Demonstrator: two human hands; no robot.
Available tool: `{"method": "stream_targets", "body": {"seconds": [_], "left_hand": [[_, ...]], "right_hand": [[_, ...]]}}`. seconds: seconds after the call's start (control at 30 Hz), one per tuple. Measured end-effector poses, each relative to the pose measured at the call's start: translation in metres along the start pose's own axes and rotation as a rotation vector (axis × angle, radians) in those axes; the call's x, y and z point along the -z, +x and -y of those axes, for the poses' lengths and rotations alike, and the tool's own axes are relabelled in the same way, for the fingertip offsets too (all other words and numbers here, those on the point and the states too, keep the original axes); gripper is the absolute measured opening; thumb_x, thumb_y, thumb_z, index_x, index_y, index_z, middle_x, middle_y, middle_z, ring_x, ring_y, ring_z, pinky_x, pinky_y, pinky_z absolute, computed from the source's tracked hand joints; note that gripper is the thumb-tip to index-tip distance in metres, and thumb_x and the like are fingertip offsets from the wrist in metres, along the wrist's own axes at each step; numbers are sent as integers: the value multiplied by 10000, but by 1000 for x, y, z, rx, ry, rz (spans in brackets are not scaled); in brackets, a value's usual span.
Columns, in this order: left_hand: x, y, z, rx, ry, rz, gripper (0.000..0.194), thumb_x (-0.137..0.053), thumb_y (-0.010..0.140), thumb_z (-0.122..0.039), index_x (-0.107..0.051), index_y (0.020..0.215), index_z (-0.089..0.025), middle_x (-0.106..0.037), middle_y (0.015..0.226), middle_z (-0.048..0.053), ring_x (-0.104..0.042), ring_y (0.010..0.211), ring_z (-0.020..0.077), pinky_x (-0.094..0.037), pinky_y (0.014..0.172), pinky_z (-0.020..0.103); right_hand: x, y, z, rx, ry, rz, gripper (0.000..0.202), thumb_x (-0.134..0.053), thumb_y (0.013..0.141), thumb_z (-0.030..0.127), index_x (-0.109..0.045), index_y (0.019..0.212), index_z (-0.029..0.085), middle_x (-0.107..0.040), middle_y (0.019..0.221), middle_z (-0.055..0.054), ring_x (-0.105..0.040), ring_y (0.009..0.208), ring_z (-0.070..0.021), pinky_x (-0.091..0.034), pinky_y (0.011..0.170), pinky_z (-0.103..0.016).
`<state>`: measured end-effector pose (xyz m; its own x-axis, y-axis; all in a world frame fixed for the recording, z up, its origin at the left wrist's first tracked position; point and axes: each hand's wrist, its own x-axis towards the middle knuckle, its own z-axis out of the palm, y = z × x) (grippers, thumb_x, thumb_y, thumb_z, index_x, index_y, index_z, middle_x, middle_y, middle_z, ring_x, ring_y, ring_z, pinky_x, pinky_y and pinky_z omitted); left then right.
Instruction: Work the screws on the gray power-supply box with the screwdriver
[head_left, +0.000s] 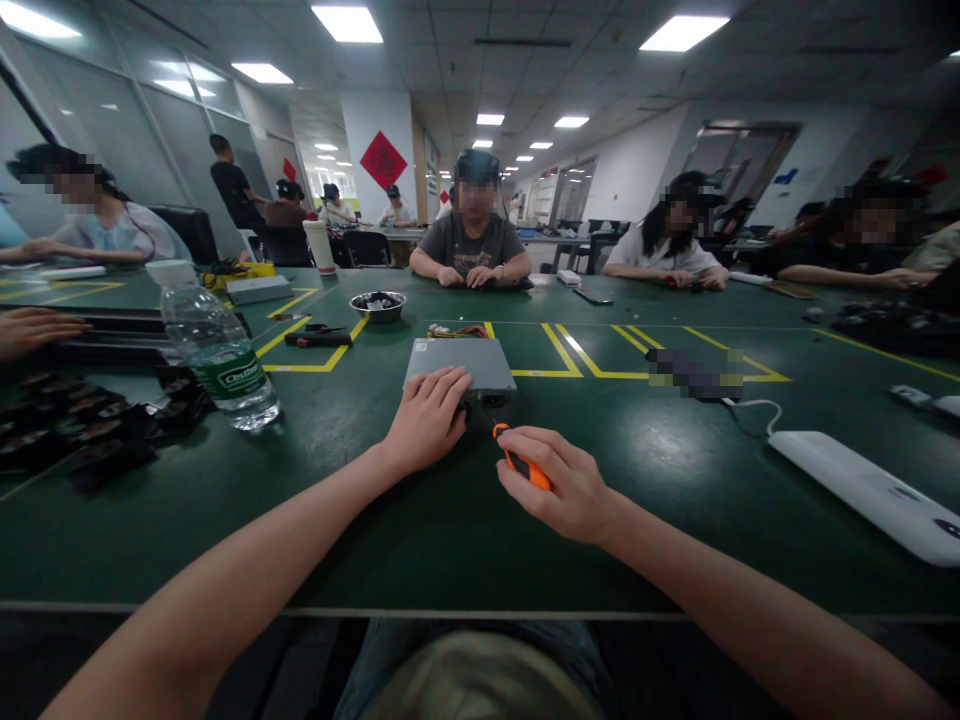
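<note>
A grey metal computer power supply (469,362) lies on the green table in front of me, its socket side facing me and a bundle of coloured wires at its far side. My left hand (431,415) grips its near left corner, fingers flat over the top and thumb down at the front face. In my right hand (559,480) is an orange and black screwdriver (531,468), its thin shaft pointing at the front face just below the socket. Whether the tip touches a screw is too small to tell.
A water bottle (217,350) stands at the left beside a heap of black parts (97,425). Farther back are a metal bowl (377,305) of small pieces and a black tool (319,338). At right lies a white power bank (862,490) with a cable. Several people sit around.
</note>
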<state>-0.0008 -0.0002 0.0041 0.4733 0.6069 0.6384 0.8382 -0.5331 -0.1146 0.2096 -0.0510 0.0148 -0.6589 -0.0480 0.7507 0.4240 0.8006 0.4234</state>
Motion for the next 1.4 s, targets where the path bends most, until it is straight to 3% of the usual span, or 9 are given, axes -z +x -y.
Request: {"method": "stream_targets", "body": {"seconds": [0.13, 0.37, 0.8, 1.1, 1.27, 1.4], "left_hand": [[0, 0, 0, -1, 1, -1, 425, -424, 853, -224, -420, 1272, -153, -471, 1332, 109, -406, 1233, 247, -293, 989, 411], [0, 0, -1, -4, 5, -4, 425, -427, 849, -222, -424, 1268, -151, -476, 1327, 109, -412, 1227, 247, -296, 985, 410], [-1, 1, -1, 9, 6, -11, 407, -437, 843, -223, -437, 1243, -146, -490, 1312, 102, -419, 1217, 239, -295, 980, 402], [-5, 4, -5, 82, -7, -43, 336, -451, 835, -228, -479, 1167, -185, -527, 1264, 94, -444, 1183, 240, -259, 978, 432], [-5, 6, -8, 124, -18, -53, 293, -460, 840, -242, -490, 1127, -196, -542, 1235, 84, -453, 1165, 232, -238, 982, 443], [-5, 7, -10, 143, -25, -58, 268, -460, 845, -261, -501, 1104, -201, -552, 1214, 80, -470, 1137, 226, -230, 985, 437]], "right_hand": [[-4, -3, 1, -6, 42, 0, 204, -540, 787, 85, -493, 975, 146, -484, 1135, -140, -503, 1121, -227, -547, 835, -354], [-6, 1, 2, -4, -10, 3, 212, -595, 764, 130, -532, 948, 216, -558, 1040, -71, -551, 1050, -200, -554, 800, -313], [-7, -5, -1, -36, 100, 11, 248, -573, 779, 116, -521, 1009, 192, -496, 1143, -104, -524, 1110, -211, -546, 843, -329], [-9, -6, -1, -80, 158, 4, 202, -543, 780, 87, -521, 950, 194, -509, 1141, -80, -529, 1112, -192, -544, 864, -334], [-9, -5, -2, -83, 140, -14, 214, -526, 778, 67, -500, 956, 184, -473, 1183, -103, -502, 1145, -220, -542, 859, -395], [-11, -8, -2, -66, 96, 3, 235, -567, 775, 102, -504, 974, 211, -477, 1136, -76, -529, 1084, -191, -553, 834, -339]]}}
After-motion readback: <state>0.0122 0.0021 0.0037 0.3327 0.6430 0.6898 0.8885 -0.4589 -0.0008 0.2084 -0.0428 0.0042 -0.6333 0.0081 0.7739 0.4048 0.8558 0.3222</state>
